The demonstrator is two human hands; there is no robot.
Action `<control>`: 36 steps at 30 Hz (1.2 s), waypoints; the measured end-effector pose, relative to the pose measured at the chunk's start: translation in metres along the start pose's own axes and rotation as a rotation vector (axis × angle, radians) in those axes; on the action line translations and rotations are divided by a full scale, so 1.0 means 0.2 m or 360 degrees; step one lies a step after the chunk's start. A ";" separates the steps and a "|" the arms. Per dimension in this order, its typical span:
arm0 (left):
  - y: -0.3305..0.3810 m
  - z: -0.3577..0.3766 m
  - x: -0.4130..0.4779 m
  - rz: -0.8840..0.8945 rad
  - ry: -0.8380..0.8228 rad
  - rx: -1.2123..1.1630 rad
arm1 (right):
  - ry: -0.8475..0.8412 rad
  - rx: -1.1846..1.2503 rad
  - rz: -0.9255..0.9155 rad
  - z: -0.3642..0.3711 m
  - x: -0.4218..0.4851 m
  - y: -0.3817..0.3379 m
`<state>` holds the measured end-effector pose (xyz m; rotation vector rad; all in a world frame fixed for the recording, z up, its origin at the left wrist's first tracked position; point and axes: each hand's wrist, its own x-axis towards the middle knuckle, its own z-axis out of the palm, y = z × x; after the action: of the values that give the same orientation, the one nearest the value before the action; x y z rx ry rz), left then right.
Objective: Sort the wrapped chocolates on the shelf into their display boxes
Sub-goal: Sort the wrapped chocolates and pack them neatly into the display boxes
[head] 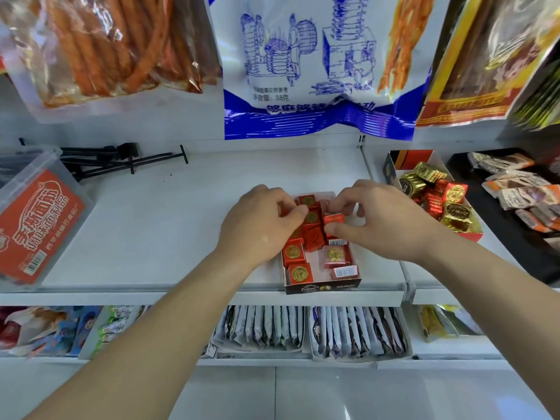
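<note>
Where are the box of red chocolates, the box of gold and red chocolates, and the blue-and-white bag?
box of red chocolates (322, 287): head view, dark front wall.
box of gold and red chocolates (416, 159): head view, orange back wall.
blue-and-white bag (303, 124): head view, lower blue band.

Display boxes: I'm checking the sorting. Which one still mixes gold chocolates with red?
The right box: gold pieces and red pieces lie jumbled in it. The middle box shows only red squares.

A shop: hanging snack bags (315, 65) above stocked white shelves (169, 213).
</note>
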<state>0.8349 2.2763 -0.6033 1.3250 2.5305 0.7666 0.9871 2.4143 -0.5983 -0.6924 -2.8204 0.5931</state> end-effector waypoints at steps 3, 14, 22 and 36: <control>0.05 0.03 0.01 -0.0066 -0.0031 0.0230 | 0.0033 0.0081 0.0029 0.02 -0.01 0.02; 0.03 0.05 0.02 -0.0149 -0.0020 -0.0238 | 0.0119 0.0260 0.0064 0.00 -0.02 0.02; 0.06 0.05 0.01 -0.0132 -0.0059 -0.0228 | 0.0156 0.0440 0.0062 -0.02 -0.06 0.01; 0.06 0.02 -0.02 0.0014 -0.0026 -0.0283 | 0.0167 0.0896 0.0179 -0.04 -0.10 0.01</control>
<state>0.8478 2.2800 -0.5996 1.2795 2.3816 0.9541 1.0083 2.4094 -0.5931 -0.7347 -2.3496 1.2571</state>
